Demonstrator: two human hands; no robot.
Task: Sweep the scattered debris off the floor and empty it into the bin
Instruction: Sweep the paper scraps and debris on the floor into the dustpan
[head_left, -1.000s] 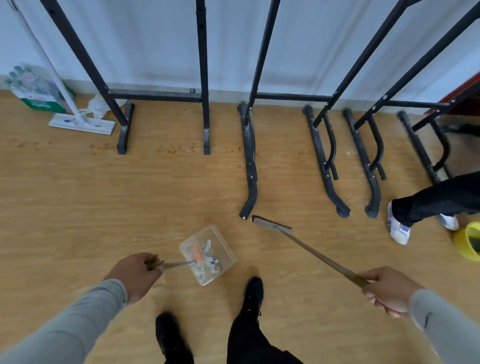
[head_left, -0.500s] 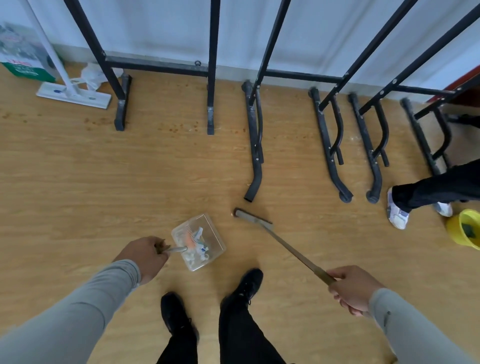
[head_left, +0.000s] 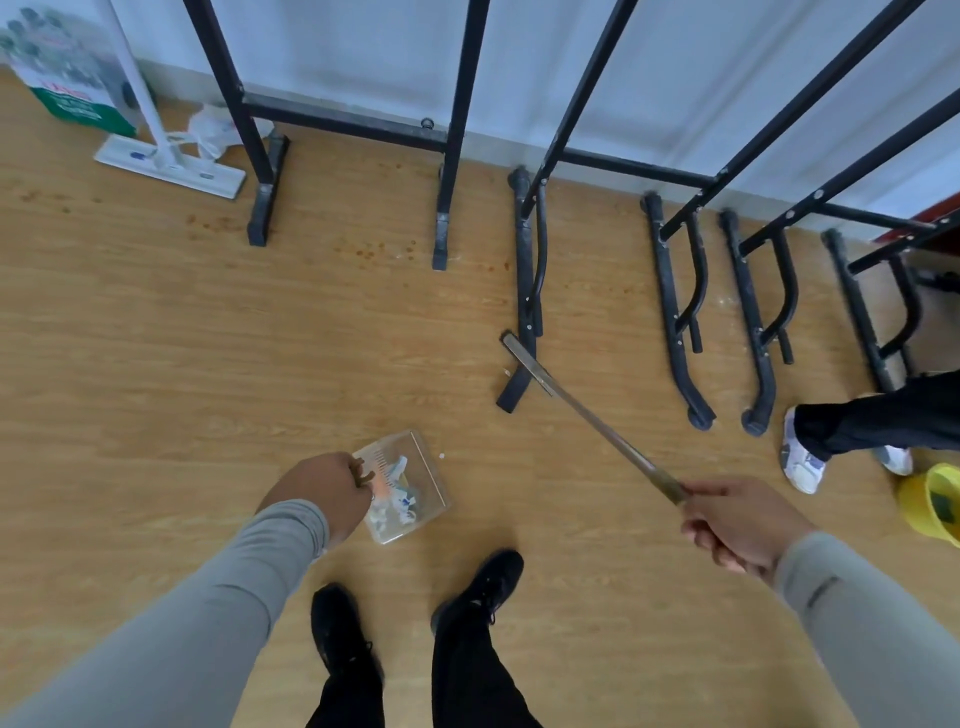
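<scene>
My left hand (head_left: 322, 493) grips the short handle of a clear plastic dustpan (head_left: 410, 457). The pan sits low over the wooden floor and holds white, blue and orange scraps (head_left: 397, 496). My right hand (head_left: 737, 525) grips the long handle of a broom (head_left: 597, 415). Its narrow head (head_left: 525, 361) lies over the foot of a black rack, ahead of me. A tiny white speck (head_left: 442, 455) lies on the floor just right of the pan. The yellow bin (head_left: 932, 506) stands at the right edge.
Several black metal rack frames (head_left: 524, 280) stand along the white wall with feet stretching toward me. Another person's leg and white shoe (head_left: 802, 462) are beside the bin. A white flat mop (head_left: 171, 166) and a green-and-white package (head_left: 67, 78) sit at the far left. My black shoes (head_left: 483, 587) are below.
The broom head has swung forward and right, from the open floor onto the rack foot. My left hand has closed in on the dustpan. The view has shifted closer to the racks.
</scene>
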